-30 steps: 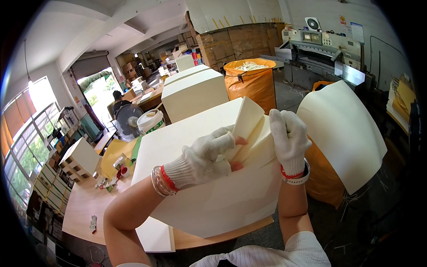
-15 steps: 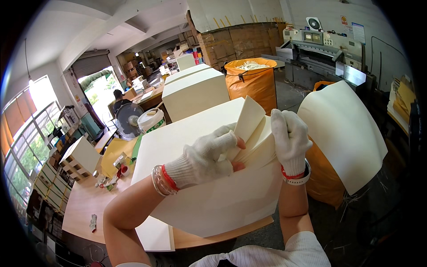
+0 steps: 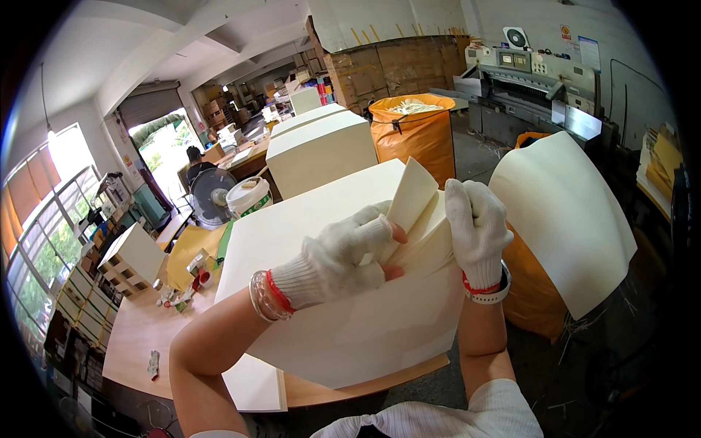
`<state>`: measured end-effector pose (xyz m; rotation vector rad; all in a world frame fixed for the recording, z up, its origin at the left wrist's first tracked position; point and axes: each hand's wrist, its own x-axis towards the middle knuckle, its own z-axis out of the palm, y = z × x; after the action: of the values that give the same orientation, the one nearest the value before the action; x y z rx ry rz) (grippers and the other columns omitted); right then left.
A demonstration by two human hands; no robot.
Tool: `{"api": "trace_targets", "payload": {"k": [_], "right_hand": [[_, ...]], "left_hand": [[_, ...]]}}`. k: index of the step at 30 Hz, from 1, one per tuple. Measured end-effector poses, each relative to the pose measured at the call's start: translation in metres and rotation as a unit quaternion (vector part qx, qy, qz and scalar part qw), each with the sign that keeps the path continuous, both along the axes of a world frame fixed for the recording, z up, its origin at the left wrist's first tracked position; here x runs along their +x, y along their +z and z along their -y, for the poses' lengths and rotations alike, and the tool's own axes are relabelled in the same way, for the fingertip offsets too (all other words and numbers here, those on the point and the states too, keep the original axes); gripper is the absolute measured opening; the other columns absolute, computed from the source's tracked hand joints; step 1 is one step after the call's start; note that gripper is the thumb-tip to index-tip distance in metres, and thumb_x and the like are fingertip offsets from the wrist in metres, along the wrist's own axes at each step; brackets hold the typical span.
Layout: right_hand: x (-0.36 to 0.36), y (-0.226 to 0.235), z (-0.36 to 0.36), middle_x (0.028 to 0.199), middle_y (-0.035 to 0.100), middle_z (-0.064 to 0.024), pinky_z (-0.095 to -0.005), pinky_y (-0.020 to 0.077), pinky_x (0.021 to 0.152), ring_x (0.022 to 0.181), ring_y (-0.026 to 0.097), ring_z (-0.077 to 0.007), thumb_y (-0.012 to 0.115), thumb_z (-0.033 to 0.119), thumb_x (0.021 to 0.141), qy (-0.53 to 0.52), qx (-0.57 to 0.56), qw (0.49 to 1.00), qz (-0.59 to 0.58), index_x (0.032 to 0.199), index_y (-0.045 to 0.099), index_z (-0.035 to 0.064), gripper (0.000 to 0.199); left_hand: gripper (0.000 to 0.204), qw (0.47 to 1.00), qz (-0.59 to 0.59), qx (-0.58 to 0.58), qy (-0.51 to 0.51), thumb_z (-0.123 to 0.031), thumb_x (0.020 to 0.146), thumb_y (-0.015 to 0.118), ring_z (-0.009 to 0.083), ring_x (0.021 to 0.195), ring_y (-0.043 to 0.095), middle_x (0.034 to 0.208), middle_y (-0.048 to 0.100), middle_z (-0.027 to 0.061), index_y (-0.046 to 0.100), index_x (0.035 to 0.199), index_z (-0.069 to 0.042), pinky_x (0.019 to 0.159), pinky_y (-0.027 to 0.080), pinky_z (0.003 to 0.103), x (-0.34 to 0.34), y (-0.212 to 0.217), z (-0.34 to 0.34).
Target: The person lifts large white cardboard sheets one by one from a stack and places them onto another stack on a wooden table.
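Clearly, no lettering near the hands can be read; the white bucket [image 3: 248, 196] bears a green-and-white label, and two notices hang on the far wall, one small and yellowish [image 3: 565, 32], one larger and pale blue [image 3: 588, 52], both too small to make out. Two gloved hands work at one stack of large cream sheets [image 3: 292, 223], which lies on the wooden table [image 3: 135, 350] right before the person, its far right corner bent up in at least two flaps. The left hand [image 3: 339, 248] lies over the stack, two bare fingertips showing, spread apart against the raised flap [image 3: 412, 191]; whether they pinch it cannot be told. The right hand [image 3: 478, 226] has its fingers curled together in a fist, closed on the edge of the raised sheets. Each glove has one red cuff edge; a clear bracelet [image 3: 261, 296] circles the left wrist, a white band [image 3: 488, 295] the right. Beyond stand two big pale blocks [image 3: 321, 162], one grey fan [image 3: 210, 197], and two orange sacks [image 3: 412, 139], the nearer one partly covered by curved cream sheeting [image 3: 562, 219].
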<state>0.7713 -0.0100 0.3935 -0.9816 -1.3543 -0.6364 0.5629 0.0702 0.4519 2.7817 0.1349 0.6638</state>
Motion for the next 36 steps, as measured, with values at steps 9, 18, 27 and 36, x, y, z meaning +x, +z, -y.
{"api": "trace_targets", "payload": {"k": [9,18,27,36], "right_hand": [[-0.003,0.001,-0.001,0.067,0.041,-0.0083,-0.0332,0.0371,0.050,0.057,0.043,-0.0224,0.063,-0.006,0.084,-0.023,0.043,0.998,0.041,0.105,0.060,-0.0060,0.021],[-0.006,0.002,0.003,0.064,0.039,-0.0076,-0.0340,0.0355,0.050,0.054,0.040,-0.0226,0.060,-0.006,0.089,-0.009,0.016,1.000,-0.016,0.097,0.060,-0.0055,0.008],[-0.007,0.002,0.001,0.063,0.040,-0.0076,-0.0338,0.0345,0.049,0.054,0.040,-0.0206,0.060,0.000,0.091,0.024,-0.016,0.996,-0.085,0.090,0.061,-0.0041,0.004],[-0.005,-0.002,0.004,0.065,0.039,-0.0072,-0.0332,0.0366,0.050,0.055,0.042,-0.0203,0.060,-0.006,0.087,-0.061,0.013,0.998,0.010,0.103,0.060,-0.0064,0.016]], "left_hand": [[0.033,0.999,-0.044,0.018,-0.024,0.002,0.074,0.075,0.0261,0.093,0.064,0.102,0.063,0.0101,0.065,0.105,-0.007,0.080,0.051,0.034,-0.001,0.007,0.001],[0.040,0.999,0.029,0.006,-0.033,-0.001,0.072,0.078,0.0269,0.093,0.064,0.102,0.063,0.0099,0.065,0.109,-0.007,0.080,0.051,0.035,0.002,-0.002,-0.002],[0.039,0.999,-0.023,0.018,-0.038,0.001,0.072,0.076,0.0271,0.088,0.063,0.101,0.063,0.0104,0.066,0.109,-0.005,0.077,0.051,0.035,0.001,0.002,-0.002],[0.043,1.000,0.007,-0.007,-0.009,-0.004,0.070,0.083,0.0260,0.101,0.063,0.106,0.063,0.0090,0.066,0.109,-0.010,0.087,0.049,0.034,0.003,0.000,0.001]]}}
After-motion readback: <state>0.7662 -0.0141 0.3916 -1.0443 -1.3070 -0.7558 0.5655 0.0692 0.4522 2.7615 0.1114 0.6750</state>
